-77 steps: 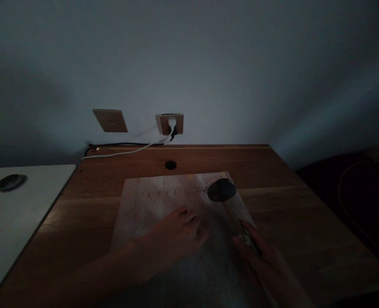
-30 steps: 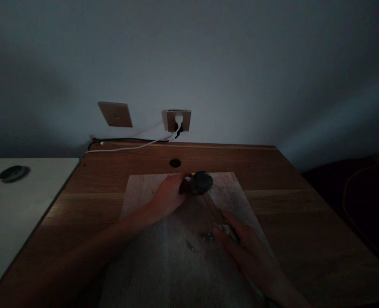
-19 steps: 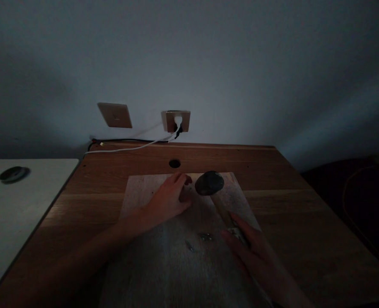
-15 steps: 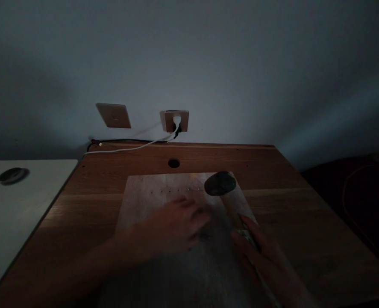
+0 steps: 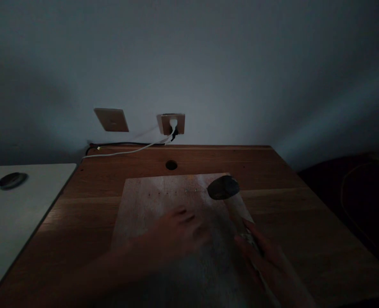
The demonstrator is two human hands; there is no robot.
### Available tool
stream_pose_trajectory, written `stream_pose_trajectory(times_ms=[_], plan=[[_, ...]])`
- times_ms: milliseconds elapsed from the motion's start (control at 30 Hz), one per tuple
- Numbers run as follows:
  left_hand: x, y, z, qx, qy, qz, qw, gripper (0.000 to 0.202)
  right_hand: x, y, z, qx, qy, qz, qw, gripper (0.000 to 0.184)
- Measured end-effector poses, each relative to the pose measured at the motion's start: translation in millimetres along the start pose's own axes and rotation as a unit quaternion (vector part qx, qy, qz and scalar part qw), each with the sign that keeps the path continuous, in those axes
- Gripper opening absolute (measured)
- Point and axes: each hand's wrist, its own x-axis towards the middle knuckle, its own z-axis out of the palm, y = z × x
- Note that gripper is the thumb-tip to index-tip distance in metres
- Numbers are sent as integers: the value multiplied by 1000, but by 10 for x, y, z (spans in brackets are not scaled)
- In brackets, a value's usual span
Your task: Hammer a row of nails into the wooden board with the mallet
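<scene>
My right hand [image 5: 266,256] is wrapped round the handle of a hammer [image 5: 224,187], which has a thick dark head and a wooden-looking shaft. The hammer head sits over the far right corner of a pale wooden board [image 5: 138,214]. Over the middle of the board is my left hand [image 5: 179,233]; its fingers look bent but are smeared by motion, so anything in them is hidden. A row of several small nails [image 5: 186,191] runs across the far part of the board, just beyond my left hand.
Beneath the board is a brown wooden desk [image 5: 282,214] with a round cable hole [image 5: 171,165]. A white cable [image 5: 121,153] leads to a wall socket [image 5: 180,124], beside a wall plate [image 5: 111,119]. A white tabletop [image 5: 32,214] adjoins on the left. The room is dim.
My left hand has drawn slightly nearer to me over the board. The hammer in my right hand has shifted a little right and down, and the view has tilted slightly.
</scene>
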Motion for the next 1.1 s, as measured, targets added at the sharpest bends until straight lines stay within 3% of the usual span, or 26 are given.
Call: stream_pose_trajectory(times_ms=[67,100,167,233,300,367,533,700,867,1100], plan=[[-46,-249,55,-73,21,-92,993,16,-24,-7,36,2,-2,9,1000,69],[-72,-376,91,-120,39,-168,978,16,-31,-11,55,-2,-13,14,1000,71],[-125,-593,161,-215,64,-306,925,18,-31,-12,88,-14,-34,16,999,73],[-168,-724,216,-282,70,-379,878,18,-8,5,111,-30,-31,-6,999,72],[-197,-766,253,-319,58,-391,861,15,30,44,116,-49,-2,-37,998,69],[-210,-754,280,-330,46,-380,863,16,69,93,108,-79,9,-40,996,69],[-213,-714,305,-311,54,-361,878,20,94,105,140,-82,-38,10,996,77],[-199,-732,265,-313,55,-379,869,15,40,-142,270,-51,-119,17,991,84],[-179,-736,252,-297,48,-378,875,15,-7,-347,322,-56,-93,-29,994,62],[-194,-736,303,-304,41,-372,876,19,2,-347,329,-37,-107,-25,993,59]])
